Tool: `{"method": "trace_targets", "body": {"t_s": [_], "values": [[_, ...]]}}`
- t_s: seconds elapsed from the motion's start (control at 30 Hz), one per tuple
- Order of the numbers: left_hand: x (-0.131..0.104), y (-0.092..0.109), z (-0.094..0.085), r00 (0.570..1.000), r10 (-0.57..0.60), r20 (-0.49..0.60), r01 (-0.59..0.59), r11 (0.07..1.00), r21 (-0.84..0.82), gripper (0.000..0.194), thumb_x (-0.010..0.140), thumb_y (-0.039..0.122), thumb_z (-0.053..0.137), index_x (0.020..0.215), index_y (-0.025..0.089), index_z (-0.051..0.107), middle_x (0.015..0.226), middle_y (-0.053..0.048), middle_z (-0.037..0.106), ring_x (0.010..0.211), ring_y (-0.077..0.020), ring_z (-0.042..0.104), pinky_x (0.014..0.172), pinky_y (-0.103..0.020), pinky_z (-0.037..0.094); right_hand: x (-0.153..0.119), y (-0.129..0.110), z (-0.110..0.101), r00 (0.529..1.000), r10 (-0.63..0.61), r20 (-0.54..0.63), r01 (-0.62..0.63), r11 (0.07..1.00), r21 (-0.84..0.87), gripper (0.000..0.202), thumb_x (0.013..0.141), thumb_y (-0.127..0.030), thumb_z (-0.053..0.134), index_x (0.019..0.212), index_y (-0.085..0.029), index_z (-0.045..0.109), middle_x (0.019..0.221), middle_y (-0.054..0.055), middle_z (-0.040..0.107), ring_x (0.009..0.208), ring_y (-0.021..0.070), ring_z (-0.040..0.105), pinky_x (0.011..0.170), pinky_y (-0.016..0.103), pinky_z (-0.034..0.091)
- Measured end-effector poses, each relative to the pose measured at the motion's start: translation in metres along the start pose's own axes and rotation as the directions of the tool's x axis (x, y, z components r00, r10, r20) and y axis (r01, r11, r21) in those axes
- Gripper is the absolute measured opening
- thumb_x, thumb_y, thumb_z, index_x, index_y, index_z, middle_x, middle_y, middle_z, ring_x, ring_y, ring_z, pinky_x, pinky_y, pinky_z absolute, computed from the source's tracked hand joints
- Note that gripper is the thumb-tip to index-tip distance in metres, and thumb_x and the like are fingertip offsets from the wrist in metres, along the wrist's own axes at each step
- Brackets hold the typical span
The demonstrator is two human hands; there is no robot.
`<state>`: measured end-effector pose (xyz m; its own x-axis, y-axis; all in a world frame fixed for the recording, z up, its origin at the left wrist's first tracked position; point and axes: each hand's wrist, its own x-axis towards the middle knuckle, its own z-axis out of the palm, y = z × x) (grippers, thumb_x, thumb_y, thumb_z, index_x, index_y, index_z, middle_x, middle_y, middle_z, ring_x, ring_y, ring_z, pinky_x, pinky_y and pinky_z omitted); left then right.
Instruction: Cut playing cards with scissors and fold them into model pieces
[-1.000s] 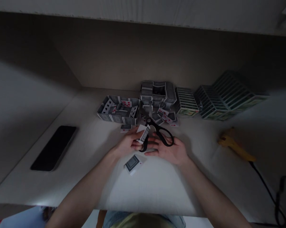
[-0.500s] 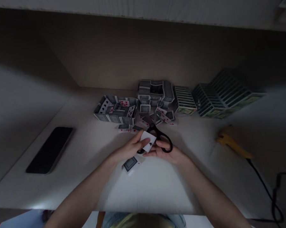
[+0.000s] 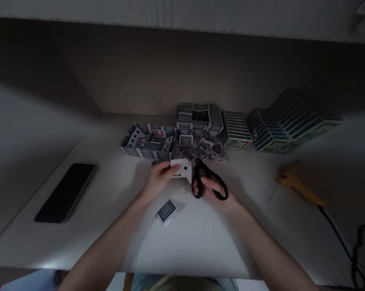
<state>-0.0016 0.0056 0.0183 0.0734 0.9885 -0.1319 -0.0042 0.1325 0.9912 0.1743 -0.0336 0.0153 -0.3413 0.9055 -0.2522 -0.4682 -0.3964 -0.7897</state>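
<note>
Between thumb and fingers, my left hand grips a white playing card with black club marks, its right part bent. Black-handled scissors are in my right hand, fingers through the loops, just right of the card. A folded card with a patterned back lies on the table nearer to me. Beyond my hands are loose cut cards in a small pile.
Behind stand a card-covered tray and a card-built box structure. Slatted card pieces stand at the right back. A phone lies left; a yellow glue gun with a black cord lies right.
My left hand has moved left and slightly up with the card, which now shows a bend. The scissors have turned and moved away from the card, their handles spread to the right.
</note>
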Motion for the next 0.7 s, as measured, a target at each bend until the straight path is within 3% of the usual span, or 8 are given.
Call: {"method": "trace_targets", "body": {"t_s": [0.07, 0.17, 0.37, 0.57, 0.7], "values": [[0.004, -0.003, -0.003, 0.985, 0.062, -0.16, -0.056, 0.998, 0.04, 0.016, 0.064, 0.03, 0.066, 0.067, 0.015, 0.066, 0.062, 0.0, 0.061, 0.054, -0.0097, 0.051, 0.048, -0.019, 0.039, -0.001, 0.002, 0.0, 1.0, 0.023, -0.015, -0.023, 0.999, -0.022, 0.033, 0.066, -0.037, 0.068, 0.089, -0.021, 0.049, 0.069, -0.001, 0.055, 0.058, 0.0117, 0.051, 0.055, 0.025, 0.042], [0.007, -0.004, -0.008, 0.951, 0.118, -0.285, -0.112, 0.993, 0.037, 0.018, 0.064, 0.032, 0.065, 0.069, 0.015, 0.064, 0.06, 0.002, 0.058, 0.049, -0.0077, 0.048, 0.042, -0.017, 0.035, -0.005, 0.004, -0.001, 0.998, 0.058, 0.022, -0.056, 0.995, -0.083, 0.032, 0.069, -0.038, 0.066, 0.09, -0.022, 0.049, 0.07, 0.0, 0.058, 0.057, 0.012, 0.052, 0.054, 0.025, 0.04], [0.013, -0.005, -0.016, 0.933, 0.099, -0.346, -0.138, 0.987, -0.088, 0.019, 0.068, 0.035, 0.06, 0.067, 0.016, 0.055, 0.049, 0.005, 0.049, 0.036, -0.0055, 0.041, 0.031, -0.016, 0.025, -0.014, 0.002, 0.001, 0.981, 0.095, 0.169, -0.055, 0.972, -0.227, 0.036, 0.076, -0.046, 0.055, 0.102, -0.021, 0.047, 0.067, 0.003, 0.063, 0.052, 0.0135, 0.052, 0.046, 0.025, 0.036], [0.018, -0.006, -0.022, 0.834, 0.008, -0.552, -0.163, 0.959, -0.232, 0.017, 0.067, 0.031, 0.057, 0.076, 0.017, 0.054, 0.06, 0.005, 0.055, 0.036, -0.0032, 0.042, 0.033, -0.014, 0.028, -0.014, 0.001, 0.007, 0.966, 0.178, 0.187, -0.096, 0.92, -0.381, 0.043, 0.069, -0.049, 0.061, 0.096, -0.019, 0.046, 0.062, 0.002, 0.061, 0.045, 0.0121, 0.05, 0.042, 0.024, 0.036], [0.017, -0.007, -0.019, 0.829, 0.009, -0.56, -0.145, 0.969, -0.199, 0.018, 0.068, 0.032, 0.056, 0.076, 0.017, 0.054, 0.061, 0.004, 0.055, 0.039, -0.0036, 0.044, 0.035, -0.014, 0.032, -0.016, 0.005, 0.011, 0.957, 0.194, 0.216, -0.088, 0.903, -0.42, 0.039, 0.071, -0.047, 0.06, 0.095, -0.02, 0.048, 0.061, 0.0, 0.06, 0.044, 0.0108, 0.049, 0.042, 0.023, 0.036]]}}
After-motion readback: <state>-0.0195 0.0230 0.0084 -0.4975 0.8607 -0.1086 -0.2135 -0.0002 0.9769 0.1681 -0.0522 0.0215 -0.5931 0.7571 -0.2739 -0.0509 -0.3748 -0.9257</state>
